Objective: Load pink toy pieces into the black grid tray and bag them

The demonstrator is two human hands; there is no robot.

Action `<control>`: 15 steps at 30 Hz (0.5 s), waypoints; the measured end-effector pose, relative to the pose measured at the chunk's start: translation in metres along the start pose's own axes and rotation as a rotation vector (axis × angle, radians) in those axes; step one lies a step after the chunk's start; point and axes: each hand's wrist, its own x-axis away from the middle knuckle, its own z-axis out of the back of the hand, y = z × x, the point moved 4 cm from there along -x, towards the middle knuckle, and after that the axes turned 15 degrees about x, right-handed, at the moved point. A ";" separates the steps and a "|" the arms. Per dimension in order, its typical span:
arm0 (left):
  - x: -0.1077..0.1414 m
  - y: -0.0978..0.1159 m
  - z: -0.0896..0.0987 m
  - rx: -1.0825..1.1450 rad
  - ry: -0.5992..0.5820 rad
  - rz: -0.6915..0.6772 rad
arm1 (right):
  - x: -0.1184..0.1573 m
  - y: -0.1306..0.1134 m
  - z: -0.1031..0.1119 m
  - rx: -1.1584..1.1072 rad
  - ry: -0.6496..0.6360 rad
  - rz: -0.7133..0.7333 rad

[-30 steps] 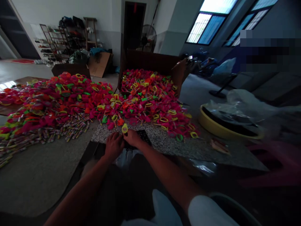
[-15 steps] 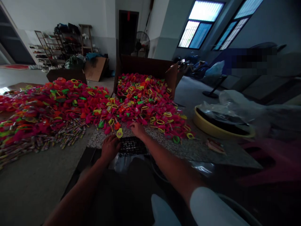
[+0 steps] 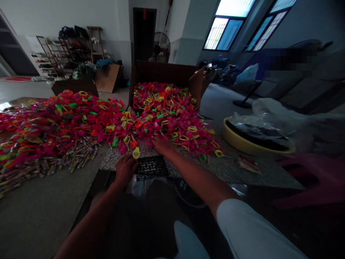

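Note:
Beside the left edge of a black openwork tray (image 3: 151, 167), my left hand (image 3: 126, 167) is closed with bent fingers. A yellow toy watch (image 3: 136, 153) lies right at its fingertips; whether the fingers grip the watch or the tray edge is not clear. My right hand (image 3: 161, 144) reaches past the tray to the near edge of a heap of pink, orange, yellow and green toy watches (image 3: 167, 120). Its fingers are stretched out and touch the heap, their tips partly hidden among the pink pieces. Nothing shows in that hand.
A cardboard box (image 3: 167, 72) lies open towards me, toy watches spilling out. More watches and patterned sticks (image 3: 83, 153) are piled at left. A yellow basin (image 3: 242, 144) with plastic bags stands at right, near a pink stool (image 3: 320, 180). A round dark object (image 3: 188, 192) is below the tabletop.
My right hand has moved slightly forward and right, off the tray's far edge and onto the heap, its fingers stretching out. My left hand stays by the tray and yellow watch.

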 end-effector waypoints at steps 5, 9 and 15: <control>-0.003 -0.004 -0.002 0.020 0.025 0.039 | 0.015 -0.017 0.002 -0.411 0.204 -0.202; -0.006 -0.007 -0.005 0.056 0.027 0.053 | 0.025 -0.052 -0.015 -0.856 0.162 -0.205; -0.004 -0.009 -0.005 0.052 0.028 0.049 | 0.032 -0.077 -0.022 -0.932 0.142 -0.113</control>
